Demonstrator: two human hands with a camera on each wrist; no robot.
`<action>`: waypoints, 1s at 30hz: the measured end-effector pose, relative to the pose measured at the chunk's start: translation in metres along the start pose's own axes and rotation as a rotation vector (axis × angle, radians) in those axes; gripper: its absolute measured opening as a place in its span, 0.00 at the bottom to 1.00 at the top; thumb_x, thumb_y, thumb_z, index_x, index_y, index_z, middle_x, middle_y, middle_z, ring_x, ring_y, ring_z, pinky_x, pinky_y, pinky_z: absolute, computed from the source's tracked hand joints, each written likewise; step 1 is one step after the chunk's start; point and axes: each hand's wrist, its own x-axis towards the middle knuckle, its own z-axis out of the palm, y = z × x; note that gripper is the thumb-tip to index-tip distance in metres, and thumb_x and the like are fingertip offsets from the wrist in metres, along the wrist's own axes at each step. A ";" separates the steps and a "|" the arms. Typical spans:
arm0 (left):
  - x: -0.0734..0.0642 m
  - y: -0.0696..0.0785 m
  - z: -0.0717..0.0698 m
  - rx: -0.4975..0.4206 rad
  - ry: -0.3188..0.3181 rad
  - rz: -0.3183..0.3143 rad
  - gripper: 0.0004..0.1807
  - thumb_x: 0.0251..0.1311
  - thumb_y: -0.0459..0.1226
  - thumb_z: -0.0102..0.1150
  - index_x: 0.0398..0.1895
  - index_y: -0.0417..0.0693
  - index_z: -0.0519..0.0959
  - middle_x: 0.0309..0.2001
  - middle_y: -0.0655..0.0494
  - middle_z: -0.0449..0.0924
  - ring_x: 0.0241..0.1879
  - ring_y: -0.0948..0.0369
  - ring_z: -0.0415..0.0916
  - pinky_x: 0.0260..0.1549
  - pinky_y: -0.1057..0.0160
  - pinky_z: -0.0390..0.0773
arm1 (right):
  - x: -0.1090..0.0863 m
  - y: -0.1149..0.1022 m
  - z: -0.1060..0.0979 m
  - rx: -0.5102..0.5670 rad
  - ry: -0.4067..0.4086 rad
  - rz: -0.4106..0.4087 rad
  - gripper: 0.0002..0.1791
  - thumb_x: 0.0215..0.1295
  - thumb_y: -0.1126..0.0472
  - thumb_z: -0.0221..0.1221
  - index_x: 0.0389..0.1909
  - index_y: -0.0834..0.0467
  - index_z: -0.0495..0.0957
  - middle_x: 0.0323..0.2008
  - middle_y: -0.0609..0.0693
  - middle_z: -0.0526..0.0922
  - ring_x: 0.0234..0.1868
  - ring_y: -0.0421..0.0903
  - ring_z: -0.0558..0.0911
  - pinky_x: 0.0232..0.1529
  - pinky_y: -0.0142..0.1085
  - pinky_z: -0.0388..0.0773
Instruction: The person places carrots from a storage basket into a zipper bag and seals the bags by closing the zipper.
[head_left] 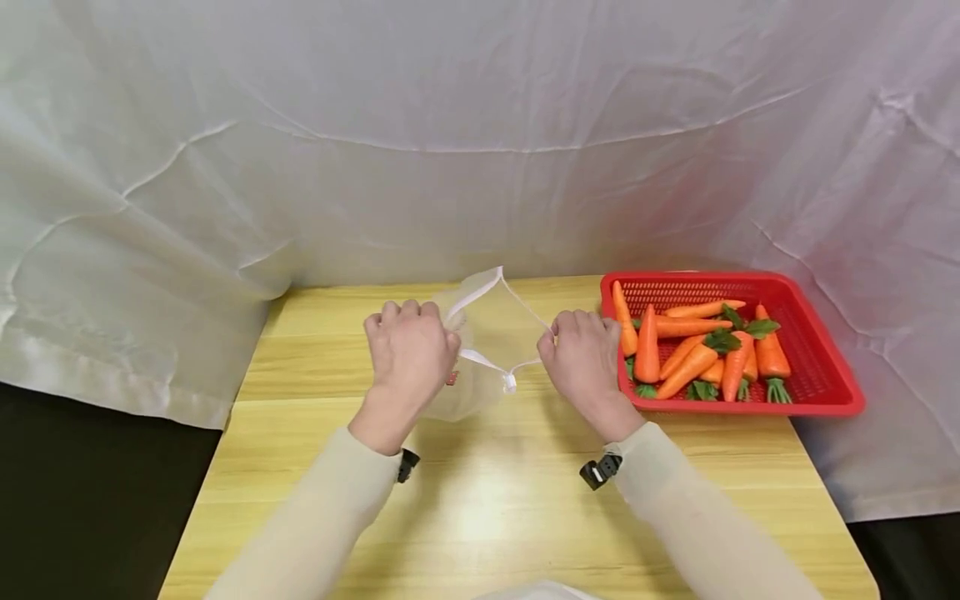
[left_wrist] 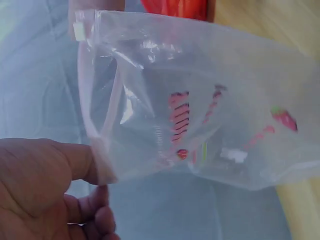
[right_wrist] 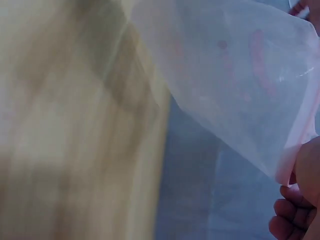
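Bag (head_left: 483, 329) over table (head_left: 480, 517), basket (head_left: 795, 409) right — carrots (head_left: 688, 371) inside, curtain (head_left: 480, 100) behind

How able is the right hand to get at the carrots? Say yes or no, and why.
Probably yes: the right hand is beside the red basket, where the carrots lie uncovered, though the hand would likely have to release the plastic bag first.

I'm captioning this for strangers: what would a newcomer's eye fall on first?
Probably the red perforated plastic basket of tapered orange carrots with green leaves, at right on the pale wooden table. Next comes the translucent white-edged plastic bag at centre, its mouth stretched open between the bare left hand and bare right hand.
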 end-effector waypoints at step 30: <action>-0.013 0.026 0.014 0.135 -0.271 0.061 0.17 0.68 0.48 0.63 0.28 0.47 0.75 0.29 0.54 0.73 0.39 0.50 0.72 0.47 0.45 0.69 | -0.023 0.003 0.049 0.014 -0.483 0.136 0.14 0.65 0.57 0.59 0.21 0.55 0.71 0.23 0.49 0.75 0.32 0.54 0.76 0.45 0.53 0.69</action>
